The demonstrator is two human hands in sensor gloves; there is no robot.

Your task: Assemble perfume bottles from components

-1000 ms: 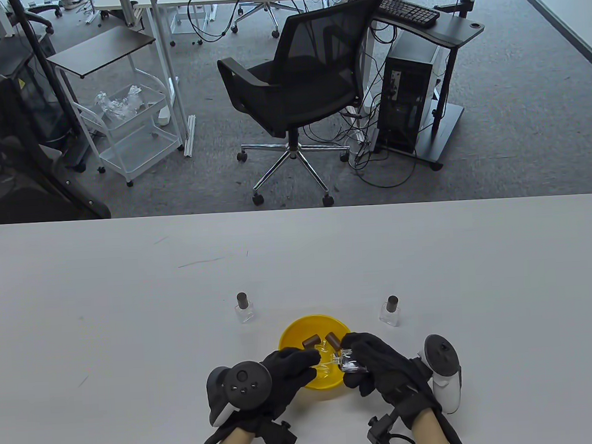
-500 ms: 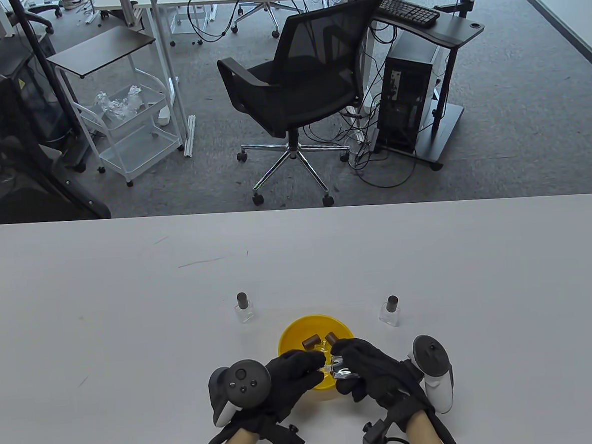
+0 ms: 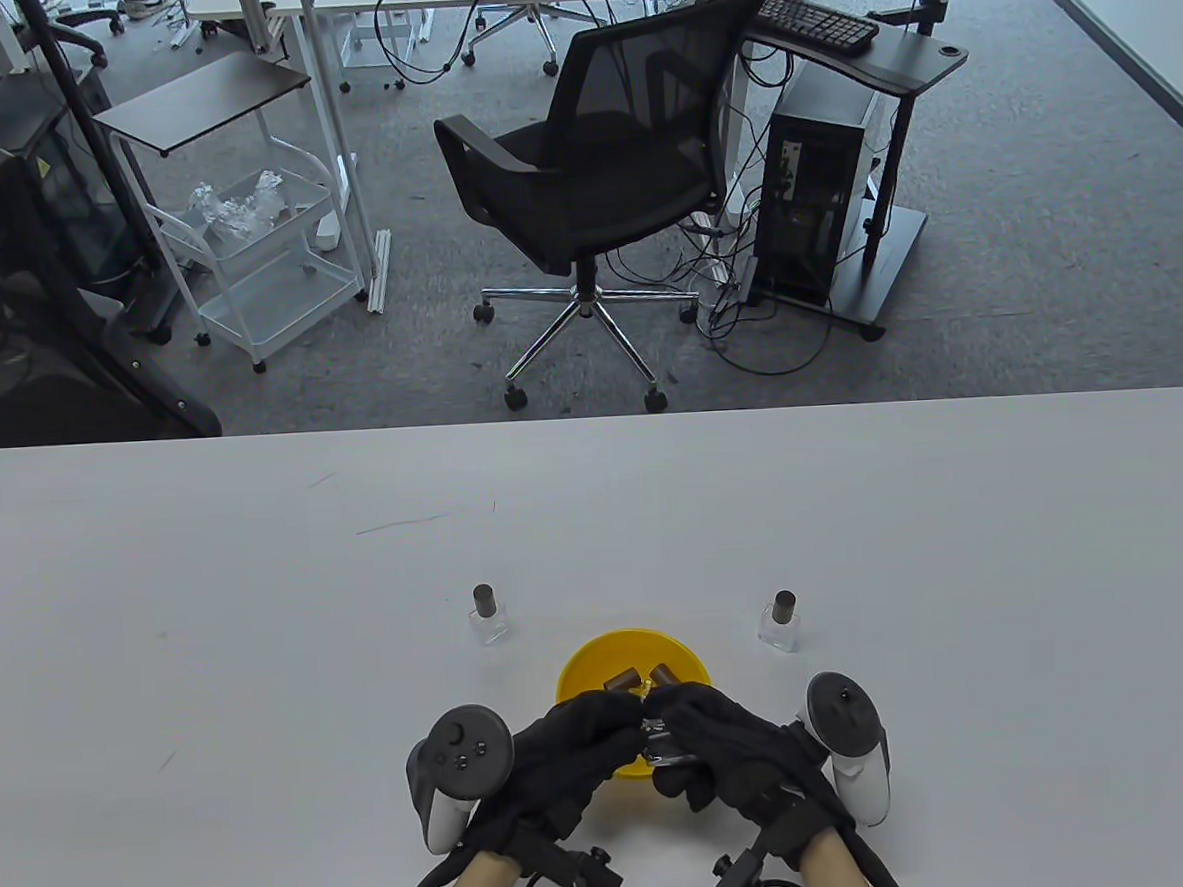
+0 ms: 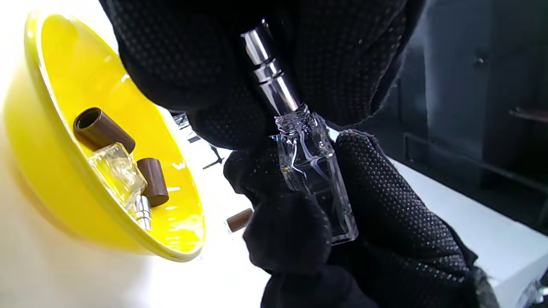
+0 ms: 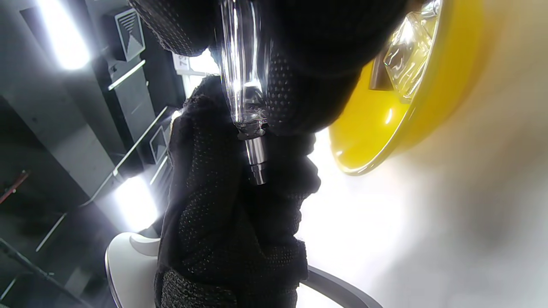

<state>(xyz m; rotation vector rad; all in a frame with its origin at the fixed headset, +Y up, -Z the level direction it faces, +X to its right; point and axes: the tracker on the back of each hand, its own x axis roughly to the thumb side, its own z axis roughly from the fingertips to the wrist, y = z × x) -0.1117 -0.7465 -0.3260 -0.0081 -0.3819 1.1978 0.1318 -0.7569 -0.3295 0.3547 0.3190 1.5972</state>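
My right hand (image 3: 681, 734) grips a clear square glass bottle (image 4: 314, 179) over the near rim of the yellow bowl (image 3: 580, 668). My left hand (image 3: 623, 720) pinches a silver spray pump (image 4: 270, 77) whose lower end sits in the bottle's threaded neck. The right wrist view shows the same bottle (image 5: 242, 55) with the pump (image 5: 255, 158) at its mouth. In the bowl lie two brown caps (image 4: 102, 128) (image 4: 153, 180) and another clear bottle (image 4: 117, 171). In the table view the hands hide most of the held bottle.
Two capped bottles stand on the white table beyond the bowl, one at the left (image 3: 487, 615) and one at the right (image 3: 781, 622). An office chair (image 3: 585, 173) and a computer cart (image 3: 826, 189) stand on the floor past the far edge.
Both hands have moved together and a little toward the near edge. The pump, apart from the bottle before, now sits in its neck.
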